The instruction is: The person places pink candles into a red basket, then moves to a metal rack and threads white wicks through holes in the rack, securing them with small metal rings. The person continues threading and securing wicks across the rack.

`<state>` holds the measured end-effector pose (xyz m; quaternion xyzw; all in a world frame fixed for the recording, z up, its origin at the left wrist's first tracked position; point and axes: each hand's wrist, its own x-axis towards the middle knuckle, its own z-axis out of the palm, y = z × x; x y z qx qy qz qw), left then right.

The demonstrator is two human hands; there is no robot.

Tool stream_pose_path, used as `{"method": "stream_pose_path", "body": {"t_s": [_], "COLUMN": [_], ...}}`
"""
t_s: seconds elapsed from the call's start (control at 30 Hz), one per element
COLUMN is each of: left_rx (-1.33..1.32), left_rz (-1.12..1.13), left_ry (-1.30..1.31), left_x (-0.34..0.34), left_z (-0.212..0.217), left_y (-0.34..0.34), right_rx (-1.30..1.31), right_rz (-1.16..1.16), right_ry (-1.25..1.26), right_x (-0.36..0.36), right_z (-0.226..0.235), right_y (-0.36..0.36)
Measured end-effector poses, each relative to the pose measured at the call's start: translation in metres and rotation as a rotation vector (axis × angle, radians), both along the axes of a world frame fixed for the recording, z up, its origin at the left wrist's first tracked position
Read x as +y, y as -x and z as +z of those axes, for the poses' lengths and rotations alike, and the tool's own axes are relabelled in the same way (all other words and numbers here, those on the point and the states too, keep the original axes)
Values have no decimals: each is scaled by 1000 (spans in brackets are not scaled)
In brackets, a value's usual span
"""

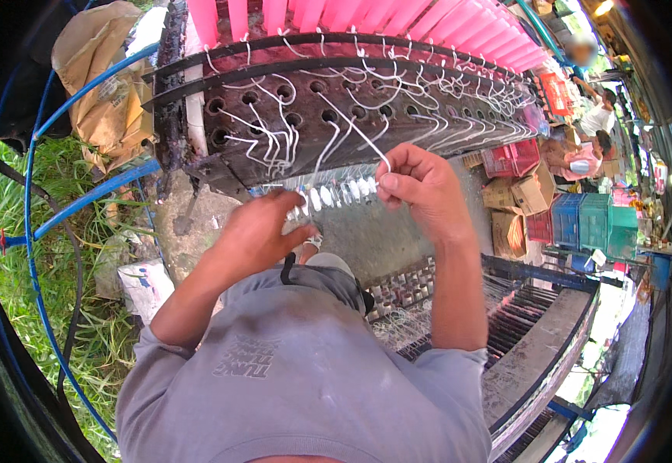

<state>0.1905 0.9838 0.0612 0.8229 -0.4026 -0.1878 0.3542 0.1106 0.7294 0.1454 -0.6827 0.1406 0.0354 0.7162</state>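
Observation:
My right hand [428, 185] pinches the end of a white wick string [361, 136] between thumb and fingers. The string runs taut up and left to a hole in the dark metal mould block [255, 116]. Lower and further left, my left hand [259, 230] has its thumb and index finger apart. Beside its fingertips hangs another white string [322, 158], apparently not gripped. Rows of pink candles [413, 19] stand at the top, with strings running from them over black metal bars [328, 64] into the block's holes. Many loose string ends droop over its front edge.
Blue tubing [97, 96] and a brown paper sack [104, 85] are on the left, above grass. A slatted metal rack [536, 332] stands right of my body. Cardboard boxes [509, 231], coloured crates [583, 220] and other people [583, 158] are further right.

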Motion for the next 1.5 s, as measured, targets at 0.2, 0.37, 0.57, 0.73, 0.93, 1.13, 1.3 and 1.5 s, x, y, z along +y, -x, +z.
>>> {"method": "stream_pose_path", "body": {"t_s": [0.2, 0.37, 0.57, 0.73, 0.93, 1.13, 1.3, 1.5], "left_rx": [435, 979, -307, -378, -433, -758, -915, -693], "left_rz": [8, 33, 116, 315, 487, 323, 355, 287], "left_ry": [375, 611, 600, 768, 710, 356, -41, -201], "left_x": [-9, -55, -63, -82, -113, -113, -105, -110], "left_z": [66, 49, 57, 38, 38, 54, 73, 91], "left_y": [-2, -46, -58, -57, -49, -75, -139, -140], "right_rx": [-287, -572, -542, -432, -518, -140, -729, -489], "right_rz": [-251, 10, 67, 117, 105, 312, 276, 423], "right_ry": [173, 795, 327, -36, 213, -170, 746, 725], "right_x": [22, 32, 8, -8, -17, -54, -56, -46], "right_z": [-18, -12, -29, -29, -29, -19, -16, -27], "right_y": [13, -6, -67, -95, -91, -123, -145, -141]}}
